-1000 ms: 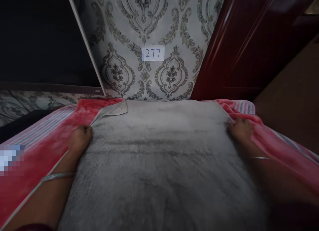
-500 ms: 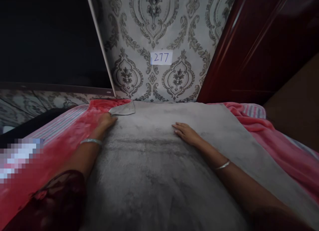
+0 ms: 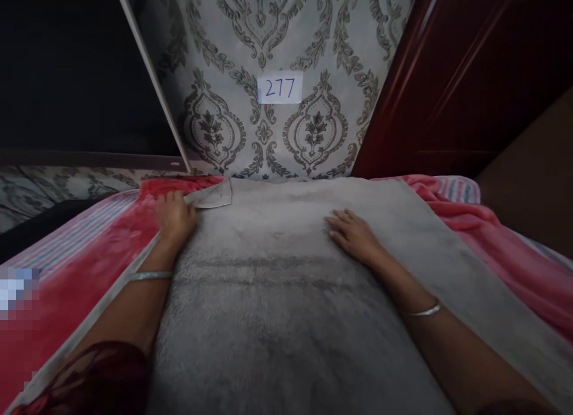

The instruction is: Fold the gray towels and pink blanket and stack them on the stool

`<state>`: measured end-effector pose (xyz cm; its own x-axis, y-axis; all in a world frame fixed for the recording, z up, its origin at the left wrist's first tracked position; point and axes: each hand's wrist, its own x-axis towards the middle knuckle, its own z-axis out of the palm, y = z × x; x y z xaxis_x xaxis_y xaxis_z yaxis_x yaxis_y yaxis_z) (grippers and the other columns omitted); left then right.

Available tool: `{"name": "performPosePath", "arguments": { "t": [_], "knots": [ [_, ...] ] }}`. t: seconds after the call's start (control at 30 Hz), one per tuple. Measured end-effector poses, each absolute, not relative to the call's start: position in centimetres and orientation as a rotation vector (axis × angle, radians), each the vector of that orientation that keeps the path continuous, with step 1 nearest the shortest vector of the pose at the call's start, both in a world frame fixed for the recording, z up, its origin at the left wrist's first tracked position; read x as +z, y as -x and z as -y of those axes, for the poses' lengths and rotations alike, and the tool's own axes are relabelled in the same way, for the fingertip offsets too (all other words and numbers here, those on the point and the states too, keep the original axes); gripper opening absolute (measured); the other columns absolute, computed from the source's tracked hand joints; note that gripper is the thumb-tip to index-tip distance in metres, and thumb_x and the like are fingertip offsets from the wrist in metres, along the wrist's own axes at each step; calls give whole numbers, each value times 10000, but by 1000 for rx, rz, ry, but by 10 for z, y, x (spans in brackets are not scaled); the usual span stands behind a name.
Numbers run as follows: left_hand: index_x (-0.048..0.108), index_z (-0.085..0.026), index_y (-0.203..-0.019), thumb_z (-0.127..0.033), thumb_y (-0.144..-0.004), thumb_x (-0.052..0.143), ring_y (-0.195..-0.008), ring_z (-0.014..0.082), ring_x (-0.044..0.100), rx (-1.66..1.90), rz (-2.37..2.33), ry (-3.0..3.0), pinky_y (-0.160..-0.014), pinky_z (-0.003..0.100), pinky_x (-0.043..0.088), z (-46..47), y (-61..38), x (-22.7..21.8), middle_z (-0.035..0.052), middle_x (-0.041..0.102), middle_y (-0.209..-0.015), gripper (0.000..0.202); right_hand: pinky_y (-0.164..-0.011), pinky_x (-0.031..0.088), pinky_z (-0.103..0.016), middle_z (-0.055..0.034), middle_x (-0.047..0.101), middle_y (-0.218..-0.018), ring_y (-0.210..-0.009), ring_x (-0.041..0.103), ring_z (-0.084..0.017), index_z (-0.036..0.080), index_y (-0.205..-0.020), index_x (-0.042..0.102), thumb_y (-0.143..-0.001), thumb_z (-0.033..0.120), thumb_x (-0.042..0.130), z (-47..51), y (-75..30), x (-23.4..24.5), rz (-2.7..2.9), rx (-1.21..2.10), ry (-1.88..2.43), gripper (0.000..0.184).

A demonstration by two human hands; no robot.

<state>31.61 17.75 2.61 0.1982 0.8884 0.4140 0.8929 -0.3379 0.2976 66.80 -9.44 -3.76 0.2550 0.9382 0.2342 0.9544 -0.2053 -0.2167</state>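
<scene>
A grey plush blanket [image 3: 264, 319] lies spread over red bedding, with its far left corner [image 3: 215, 195] folded back on itself. My left hand [image 3: 176, 219] is at the blanket's left edge, just beside that folded corner. Its fingers point away from me over the red cloth and are a little blurred, seemingly apart, with the thumb towards the fold. On the blanket's right half rests my right hand [image 3: 354, 234], palm down, fingers loosely stretched out. Both wrists wear a silver bangle.
Red bedding [image 3: 85, 266] with a striped border shows on the left, and a bunched red blanket [image 3: 483, 224] lies on the right. Behind stand a patterned wall with a paper label [image 3: 280, 88], a dark screen [image 3: 80, 74] and a dark red panel [image 3: 456, 74].
The blanket's left edge now shows lying flat along my left forearm. My left hand's fingers have come forward over the edge. My right hand has shifted right, its fingers more spread.
</scene>
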Motion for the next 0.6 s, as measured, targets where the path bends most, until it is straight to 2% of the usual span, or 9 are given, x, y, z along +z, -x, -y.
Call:
{"name": "performPosePath", "arguments": {
  "t": [0.07, 0.13, 0.2, 0.27, 0.37, 0.43, 0.47, 0.53, 0.6],
  "knots": [
    [642, -167, -1261, -329, -933, 439, -1219, 299, 585, -785, 1405, 2800, -1037, 416, 450, -148, -339, 37, 130, 670, -1281, 418, -1194, 311, -542, -71, 434, -1578, -1467, 371, -301, 279, -1444, 558, -1001, 463, 426, 98, -643, -31, 1972, 51, 1912, 497],
    [698, -208, -1195, -398, -970, 402, -1107, 251, 653, -452, 868, 3381, -969, 363, 496, -108, -366, 37, 80, 723, -1192, 418, -1202, 319, -490, -41, 445, -1572, -1456, 394, -262, 309, -1447, 551, -1011, 475, 421, 100, -622, -29, 2130, 191, 1680, 485],
    [685, -254, -1254, -501, -992, 386, -1182, 228, 632, -111, 135, 3668, -1009, 342, 475, -69, -391, 24, 62, 693, -1290, 468, -1205, 312, -489, -26, 448, -1570, -1460, 390, -260, 333, -1447, 547, -1005, 484, 444, 99, -615, -32, 2203, 267, 1605, 478],
    [610, -282, -1372, -570, -977, 415, -1388, 252, 480, -21, -172, 3591, -1138, 394, 372, -42, -407, 3, 71, 522, -1518, 526, -1216, 282, -508, -28, 415, -1588, -1476, 363, -267, 331, -1446, 548, -1006, 471, 438, 96, -630, -39, 2191, 271, 1696, 475],
    [380, -315, -1548, -626, -964, 401, -1537, 265, 225, 7, -41, 3431, -1247, 491, 130, -44, -415, -25, 66, 278, -1662, 662, -1226, 247, -516, -34, 342, -1623, -1505, 303, -264, 301, -1480, 510, -1018, 433, 376, 94, -677, -50, 2029, 209, 2042, 498],
    [329, -318, -1569, -618, -970, 387, -1551, 268, 175, 17, 240, 3346, -1248, 532, 30, -72, -409, -30, 65, 249, -1668, 673, -1222, 242, -537, -29, 300, -1642, -1520, 263, -274, 297, -1517, 453, -1018, 431, 352, 101, -711, -54, 1839, 152, 2309, 527],
    [352, -314, -1560, -596, -975, 387, -1549, 280, 177, -4, 449, 3293, -1241, 554, 18, -90, -402, -29, 68, 258, -1665, 650, -1214, 249, -557, -25, 289, -1647, -1523, 253, -283, 303, -1531, 427, -1017, 443, 344, 107, -726, -55, 1723, 125, 2429, 539],
    [399, -290, -1539, -535, -978, 417, -1536, 310, 215, -74, 949, 3170, -1224, 589, 80, -126, -383, -20, 83, 314, -1644, 612, -1186, 277, -604, -19, 291, -1648, -1519, 260, -303, 321, -1542, 401, -1013, 472, 331, 125, -753, -55, 1481, 85, 2613, 554],
    [502, -287, -1468, -496, -970, 466, -1494, 300, 317, -323, 1301, 3066, -1205, 542, 200, -154, -361, -10, 82, 453, -1572, 541, -1157, 305, -640, -22, 312, -1642, -1505, 286, -324, 336, -1533, 410, -1002, 493, 343, 144, -775, -55, 1279, 56, 2719, 558]
  ]
}}
